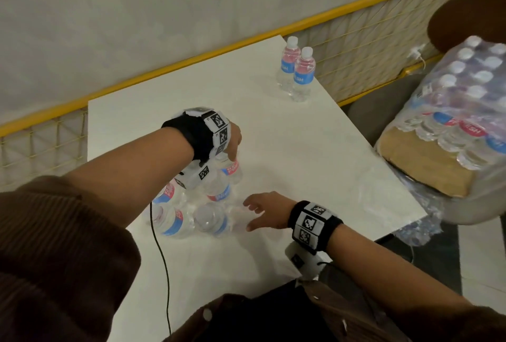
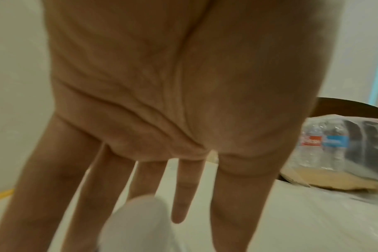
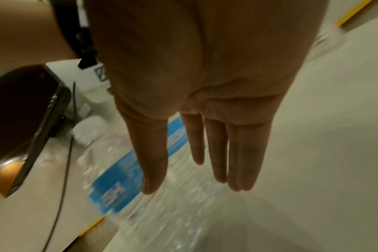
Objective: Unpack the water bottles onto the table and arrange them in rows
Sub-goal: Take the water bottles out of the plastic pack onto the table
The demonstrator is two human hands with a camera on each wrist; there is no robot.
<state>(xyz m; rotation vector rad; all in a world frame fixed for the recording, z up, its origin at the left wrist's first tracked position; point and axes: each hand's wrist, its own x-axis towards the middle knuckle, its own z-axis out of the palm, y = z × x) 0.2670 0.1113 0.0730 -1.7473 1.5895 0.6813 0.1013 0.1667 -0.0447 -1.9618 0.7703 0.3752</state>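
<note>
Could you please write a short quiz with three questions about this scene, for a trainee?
1. True or false: two bottles stand upright at the table's far corner.
2. Which hand reaches down over a bottle cap? A) left hand B) right hand
3. Fill in: the wrapped pack lies to the ____ of the table.

Key: 1 true; 2 A; 3 right.
</note>
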